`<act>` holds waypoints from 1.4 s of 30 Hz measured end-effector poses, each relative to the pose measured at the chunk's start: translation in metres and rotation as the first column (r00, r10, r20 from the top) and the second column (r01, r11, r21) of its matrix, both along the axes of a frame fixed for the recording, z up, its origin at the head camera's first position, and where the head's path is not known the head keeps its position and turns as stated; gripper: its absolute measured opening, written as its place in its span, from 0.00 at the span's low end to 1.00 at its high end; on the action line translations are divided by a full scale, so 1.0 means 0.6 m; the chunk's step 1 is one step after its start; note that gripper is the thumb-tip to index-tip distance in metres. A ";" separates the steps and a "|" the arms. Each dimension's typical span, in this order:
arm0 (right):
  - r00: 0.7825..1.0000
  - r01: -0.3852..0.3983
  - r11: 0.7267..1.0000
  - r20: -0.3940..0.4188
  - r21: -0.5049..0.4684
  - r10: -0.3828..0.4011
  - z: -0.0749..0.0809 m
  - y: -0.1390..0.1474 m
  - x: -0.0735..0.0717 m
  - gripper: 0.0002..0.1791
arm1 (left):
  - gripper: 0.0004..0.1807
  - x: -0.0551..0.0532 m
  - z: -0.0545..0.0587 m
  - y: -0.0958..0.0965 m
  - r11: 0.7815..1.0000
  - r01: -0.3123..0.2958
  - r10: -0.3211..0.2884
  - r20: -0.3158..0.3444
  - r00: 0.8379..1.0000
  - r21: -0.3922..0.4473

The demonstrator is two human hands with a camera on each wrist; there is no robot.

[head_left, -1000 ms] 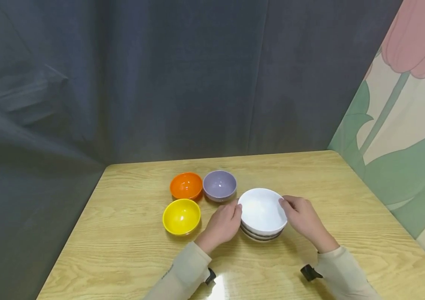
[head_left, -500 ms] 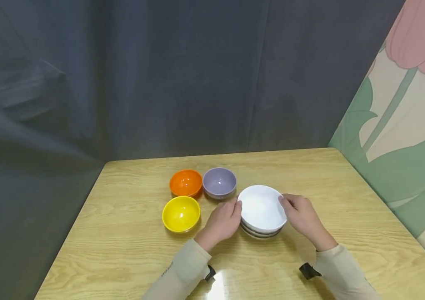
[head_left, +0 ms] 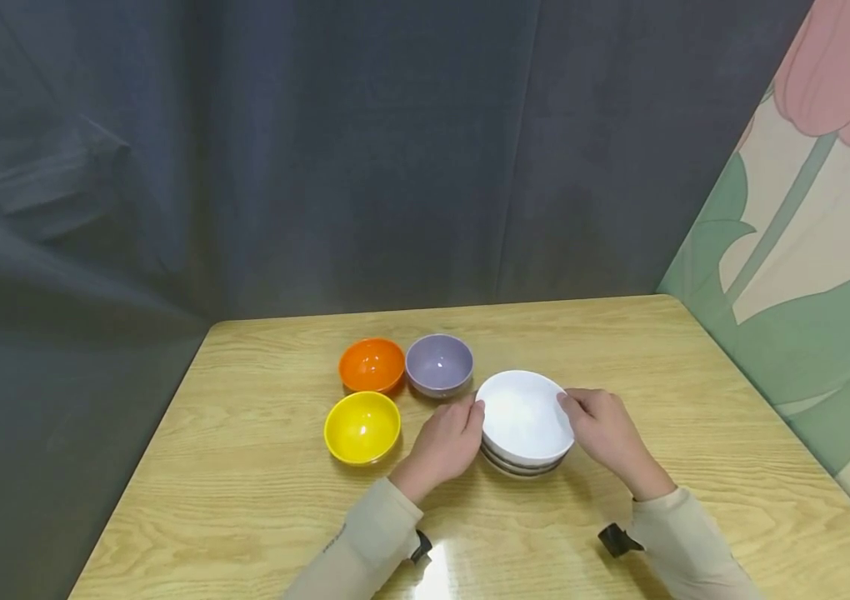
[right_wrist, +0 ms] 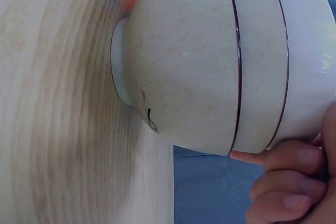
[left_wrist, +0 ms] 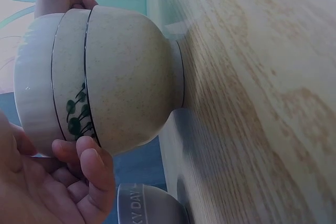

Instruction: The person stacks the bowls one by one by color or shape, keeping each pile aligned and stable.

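- Left hand [head_left: 442,440] pinches the white bowl [head_left: 524,415] by its rim, thumb over the edge; right hand [head_left: 605,429] pinches the opposite side. Matching pressure should keep it level.
- It tops two speckled bowls [left_wrist: 123,77], the lowest footed on the tabletop [head_left: 245,500]; mind the left fingertips beside their rims.
- Purple bowl [head_left: 438,367] sits near the left knuckles: leave clearance. Yellow bowl [head_left: 362,428] and orange bowl [head_left: 372,367] stand farther left.

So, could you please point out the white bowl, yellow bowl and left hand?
White bowl [head_left: 524,417], head view: on its inside.
Yellow bowl [head_left: 362,428], head view: on its inside.
Left hand [head_left: 444,442], head view: back of the hand.
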State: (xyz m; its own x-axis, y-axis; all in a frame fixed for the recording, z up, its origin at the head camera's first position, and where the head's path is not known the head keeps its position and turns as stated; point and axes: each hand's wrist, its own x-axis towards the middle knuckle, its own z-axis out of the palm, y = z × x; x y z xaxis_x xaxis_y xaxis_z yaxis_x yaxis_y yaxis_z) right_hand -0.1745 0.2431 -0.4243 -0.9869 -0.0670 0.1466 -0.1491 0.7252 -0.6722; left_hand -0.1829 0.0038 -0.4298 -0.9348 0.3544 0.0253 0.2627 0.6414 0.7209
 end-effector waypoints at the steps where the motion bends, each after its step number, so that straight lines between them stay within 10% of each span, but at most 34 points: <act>1: 1.000 0.003 1.000 -0.001 0.001 -0.003 0.000 0.000 0.000 0.21 | 0.30 0.000 0.000 0.000 1.000 0.001 -0.001 -0.002 1.000 -0.001; 18: 1.000 0.004 1.000 0.002 -0.016 -0.004 -0.001 -0.001 0.002 0.24 | 0.32 0.008 0.002 -0.008 0.996 -0.007 0.001 0.075 0.997 0.090; 42: 1.000 -0.004 1.000 -0.015 -0.020 0.003 0.000 -0.003 0.000 0.20 | 0.27 0.012 -0.003 -0.005 0.995 0.011 -0.014 0.022 1.000 0.104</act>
State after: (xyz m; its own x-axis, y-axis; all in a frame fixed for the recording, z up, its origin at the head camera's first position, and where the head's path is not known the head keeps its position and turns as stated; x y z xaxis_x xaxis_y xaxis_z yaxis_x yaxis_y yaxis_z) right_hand -0.1747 0.2415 -0.4241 -0.9843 -0.0674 0.1630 -0.1620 0.7112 -0.6841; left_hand -0.1759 0.0009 -0.4315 -0.9310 0.3627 0.0417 0.2534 0.5596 0.7891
